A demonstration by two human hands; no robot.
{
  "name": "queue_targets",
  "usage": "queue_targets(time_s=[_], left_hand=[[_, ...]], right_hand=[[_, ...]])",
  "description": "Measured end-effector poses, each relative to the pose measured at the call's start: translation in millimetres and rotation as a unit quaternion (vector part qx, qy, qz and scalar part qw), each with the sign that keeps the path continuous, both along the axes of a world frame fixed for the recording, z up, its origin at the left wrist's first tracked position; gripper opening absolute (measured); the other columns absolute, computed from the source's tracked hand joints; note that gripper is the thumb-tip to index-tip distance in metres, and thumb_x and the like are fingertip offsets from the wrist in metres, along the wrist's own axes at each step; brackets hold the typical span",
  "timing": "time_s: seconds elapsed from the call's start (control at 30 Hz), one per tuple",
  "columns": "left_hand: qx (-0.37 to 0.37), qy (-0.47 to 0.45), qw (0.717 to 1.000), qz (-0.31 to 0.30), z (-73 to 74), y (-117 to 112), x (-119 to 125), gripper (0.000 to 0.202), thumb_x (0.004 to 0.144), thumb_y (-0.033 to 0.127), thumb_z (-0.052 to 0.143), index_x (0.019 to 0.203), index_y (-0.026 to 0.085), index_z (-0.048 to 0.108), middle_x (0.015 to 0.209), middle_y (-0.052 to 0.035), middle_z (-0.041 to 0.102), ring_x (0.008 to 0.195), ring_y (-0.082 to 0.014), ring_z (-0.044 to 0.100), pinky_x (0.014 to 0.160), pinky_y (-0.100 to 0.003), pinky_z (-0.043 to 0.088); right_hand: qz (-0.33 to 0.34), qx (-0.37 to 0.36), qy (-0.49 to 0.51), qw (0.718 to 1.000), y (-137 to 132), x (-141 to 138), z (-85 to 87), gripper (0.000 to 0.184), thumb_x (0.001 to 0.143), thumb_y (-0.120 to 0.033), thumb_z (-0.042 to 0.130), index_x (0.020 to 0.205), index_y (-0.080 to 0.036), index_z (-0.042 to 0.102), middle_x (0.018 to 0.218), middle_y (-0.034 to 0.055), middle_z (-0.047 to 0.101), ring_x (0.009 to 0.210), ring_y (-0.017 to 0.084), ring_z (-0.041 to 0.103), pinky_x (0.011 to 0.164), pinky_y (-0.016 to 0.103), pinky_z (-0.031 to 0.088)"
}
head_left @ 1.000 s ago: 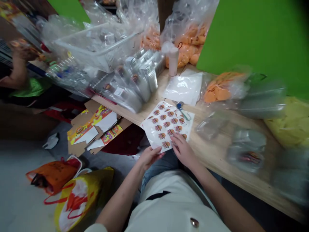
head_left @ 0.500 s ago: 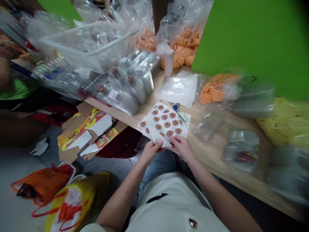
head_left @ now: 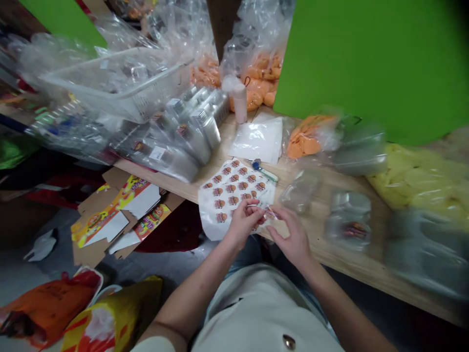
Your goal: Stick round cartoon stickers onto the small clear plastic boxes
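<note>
Right hand [head_left: 291,239] has slid off the sticker sheet [head_left: 227,200], its fingers [head_left: 275,220] pinching a small sticker scrap [head_left: 271,212].

The left hand [head_left: 244,222] and right hand [head_left: 291,239] have let go of the sticker sheet [head_left: 227,198]. Their fingers now pinch a small sticker strip [head_left: 271,212].

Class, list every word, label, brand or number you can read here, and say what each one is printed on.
Flattened cardboard carton: large cartoon lettering, too blurred to read.
White label on a plastic-wrapped silver pack: too small to read.
Sticker sheet: too small to read any text.
</note>
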State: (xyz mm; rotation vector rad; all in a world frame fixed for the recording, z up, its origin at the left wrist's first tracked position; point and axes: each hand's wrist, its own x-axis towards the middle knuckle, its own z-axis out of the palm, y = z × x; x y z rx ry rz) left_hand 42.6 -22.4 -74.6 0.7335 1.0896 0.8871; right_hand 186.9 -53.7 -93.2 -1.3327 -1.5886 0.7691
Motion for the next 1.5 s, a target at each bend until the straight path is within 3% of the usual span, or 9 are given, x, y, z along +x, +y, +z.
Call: queue_targets(time_s=[0.1,0.2,0.3,0.47,0.6,0.73,0.87,1.13,1.5], left_hand=[[0.139,0.161,0.976,-0.041,-11.5,-6,4,0.038,0.074,0.037,0.063,0.105,0.018,0.049,0.08,-0.0038,0.061,0.076,-0.0166,0.061,0.072,-0.032,0.047],[0.287,0.447,0.847,0.036,-28.1,-13,-21,0.034,0.08,0.035,0.055,0.11,0.019,0.052,0.114,-0.0119,0.056,0.116,-0.0265,0.047,0.097,-0.047,0.034],[0.327,0.596,0.732,-0.027,-39.9,-8,-53,0.031,0.084,0.032,0.048,0.113,0.022,0.052,0.13,-0.0087,0.048,0.129,-0.0267,0.032,0.106,-0.051,0.018],[0.315,0.666,0.671,-0.086,-41.0,22,-57,0.047,0.082,0.043,0.049,0.125,0.024,0.045,0.139,-0.0093,0.038,0.128,-0.0295,0.031,0.102,-0.05,0.026],[0.37,0.631,0.675,-0.098,-34.2,46,-20,0.055,0.081,0.041,0.051,0.13,0.021,0.039,0.14,-0.0133,0.035,0.129,-0.0308,0.03,0.1,-0.051,0.027],[0.521,0.453,0.681,-0.244,-35.0,74,32,0.07,0.076,0.041,0.058,0.136,0.018,0.029,0.14,-0.0108,0.036,0.131,-0.0235,0.028,0.105,-0.04,0.026],[0.532,0.383,0.689,-0.31,-41.9,83,66,0.082,0.07,0.039,0.066,0.136,0.017,0.025,0.135,-0.0138,0.042,0.126,-0.025,0.037,0.102,-0.041,0.029],[0.476,0.341,0.76,-0.28,-45.7,36,32,0.094,0.066,0.039,0.07,0.139,0.017,0.016,0.13,-0.0153,0.046,0.128,-0.0283,0.032,0.103,-0.045,0.029],[0.459,0.256,0.799,-0.292,-52.6,41,21,0.085,0.071,0.035,0.067,0.139,0.018,0.018,0.134,-0.0156,0.042,0.124,-0.0253,0.04,0.103,-0.042,0.031]], right_hand=[[-0.061,-0.155,0.137,0.977,-1,10,-4.5,0.049,0.076,-0.037,0.06,0.12,-0.021,0.043,0.094,0.0072,0.062,0.083,0.019,0.062,0.069,0.034,0.053],[-0.12,-0.204,0.165,0.957,3,20,-11.1,0.041,0.075,-0.039,0.059,0.109,-0.018,0.049,0.078,0.0038,0.063,0.075,0.018,0.063,0.07,0.034,0.051],[-0.133,-0.216,0.166,0.953,5,30,-14.7,0.043,0.072,-0.04,0.063,0.107,-0.018,0.052,0.08,0.0042,0.066,0.078,0.018,0.064,0.078,0.036,0.049],[-0.096,-0.228,0.111,0.963,1,45,-8.4,0.029,0.073,-0.043,0.061,0.087,-0.018,0.062,0.086,0.0069,0.068,0.082,0.02,0.062,0.08,0.037,0.046],[-0.161,-0.148,0.036,0.975,-3,56,2.4,0.025,0.075,-0.042,0.059,0.081,-0.019,0.066,0.1,0.0088,0.063,0.093,0.021,0.057,0.079,0.035,0.045],[-0.218,-0.13,0.083,0.964,5,65,10.3,0.025,0.077,-0.04,0.058,0.088,-0.018,0.065,0.086,0.0058,0.065,0.079,0.017,0.058,0.075,0.033,0.045],[-0.267,-0.119,0.151,0.944,18,72,12.4,0.046,0.074,-0.038,0.061,0.114,-0.018,0.053,0.083,0.0041,0.065,0.073,0.016,0.059,0.07,0.033,0.047],[-0.081,-0.246,0.118,0.959,33,66,5.1,0.065,0.07,-0.034,0.063,0.127,-0.016,0.038,0.071,-0.0007,0.064,0.069,0.017,0.06,0.07,0.032,0.046],[0.035,-0.266,0.119,0.956,52,67,-5.4,0.064,0.069,-0.027,0.061,0.128,-0.016,0.038,0.061,-0.0063,0.057,0.056,0.012,0.052,0.052,0.024,0.04]])
